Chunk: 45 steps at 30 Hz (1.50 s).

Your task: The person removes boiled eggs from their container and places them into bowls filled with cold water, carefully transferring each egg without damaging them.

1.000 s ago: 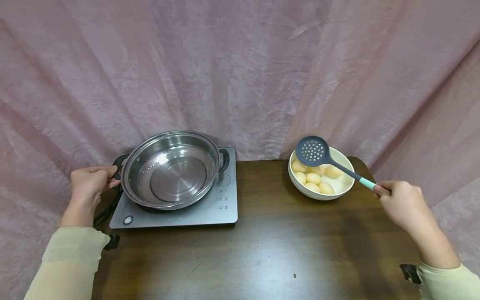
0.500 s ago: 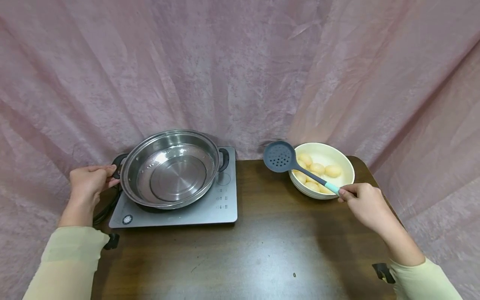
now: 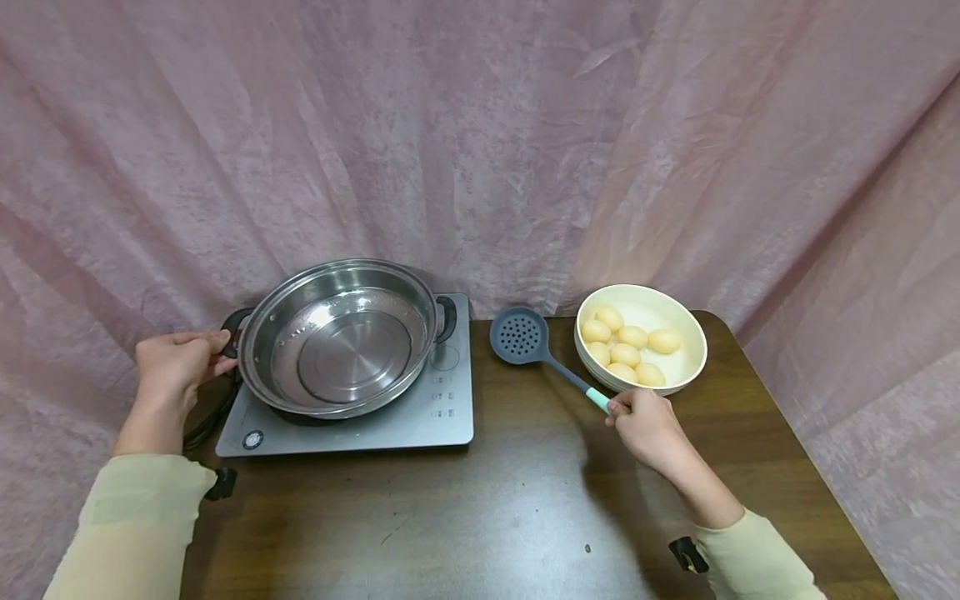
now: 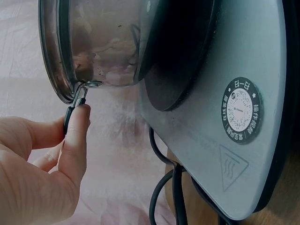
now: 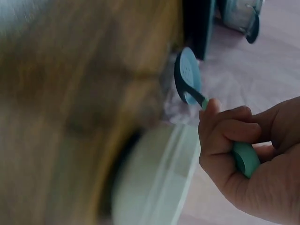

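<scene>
My left hand [image 3: 176, 367] pinches the black side handle [image 4: 70, 115] of a wide steel pot [image 3: 356, 354] between thumb and fingers. Some clear liquid with small bubbles lies in the pot, which stands on a grey induction cooker [image 3: 420, 417]. In my right hand [image 3: 648, 425] is a skimmer [image 3: 519, 335], gripped by its mint-green handle [image 5: 244, 159]. Its dark grey perforated head is between the cooker and a cream bowl [image 3: 693, 354], with nothing on it. Several pale yellow, round, egg-like pieces [image 3: 633, 336] lie in the bowl.
Brown wooden table [image 3: 450, 517] lies under everything. A pink curtain [image 3: 480, 150] hangs close behind it. Black cables [image 4: 176, 192] run beside the cooker's left end. The bowl stands near the table's back right corner.
My right hand has carried the skimmer leftward from over the bowl to the gap beside the cooker. My left hand still holds the pot handle in the same place.
</scene>
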Available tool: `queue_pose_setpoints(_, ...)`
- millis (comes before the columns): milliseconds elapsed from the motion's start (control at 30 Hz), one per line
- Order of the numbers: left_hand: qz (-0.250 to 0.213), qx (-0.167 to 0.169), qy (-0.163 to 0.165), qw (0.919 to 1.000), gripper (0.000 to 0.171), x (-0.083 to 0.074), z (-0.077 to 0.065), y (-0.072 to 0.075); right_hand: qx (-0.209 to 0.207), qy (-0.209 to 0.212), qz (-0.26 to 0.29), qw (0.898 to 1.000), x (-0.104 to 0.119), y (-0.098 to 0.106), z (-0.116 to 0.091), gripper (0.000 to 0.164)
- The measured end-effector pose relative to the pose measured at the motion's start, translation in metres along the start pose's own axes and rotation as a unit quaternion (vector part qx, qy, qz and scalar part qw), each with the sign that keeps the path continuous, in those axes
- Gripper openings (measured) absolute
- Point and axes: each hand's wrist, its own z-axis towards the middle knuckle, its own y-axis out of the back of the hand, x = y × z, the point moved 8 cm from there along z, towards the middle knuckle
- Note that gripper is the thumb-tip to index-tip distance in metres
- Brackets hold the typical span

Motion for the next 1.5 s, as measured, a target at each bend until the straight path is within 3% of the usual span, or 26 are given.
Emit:
queue_pose_setpoints(167,-0.008,0.006,-0.007,0.9999,0.013,-0.001,0.000,-0.001,0.000,-0.032,0.023,0.999,-0.005,-0.017,0.004,0.024)
queue_pose_setpoints(433,-0.015,0.004,-0.004,0.9999,0.014,0.000,0.000,-0.001,0.015,-0.051,0.042,0.998,-0.006,-0.043,0.008,0.022)
queue_pose_setpoints(700,-0.022,0.005,-0.002,0.9997,0.015,0.001,0.000,0.001,0.067,-0.077,0.137,0.985,0.002,-0.071,0.003,0.023)
queue_pose_setpoints(1000,-0.026,0.010,-0.008,0.9996,0.018,0.000,0.000,0.000,0.091,-0.016,0.026,0.995,0.024,-0.087,0.006,0.040)
queue_pose_setpoints(1267,-0.001,0.002,0.007,1.0000,0.010,0.001,-0.001,0.001,0.138,-0.024,0.005,0.990,0.029,-0.101,0.006,0.035)
queue_pose_setpoints(1500,-0.013,0.005,0.010,0.9999,0.009,0.002,0.000,0.001,0.110,-0.015,-0.055,0.992,0.029,-0.100,0.008,0.037)
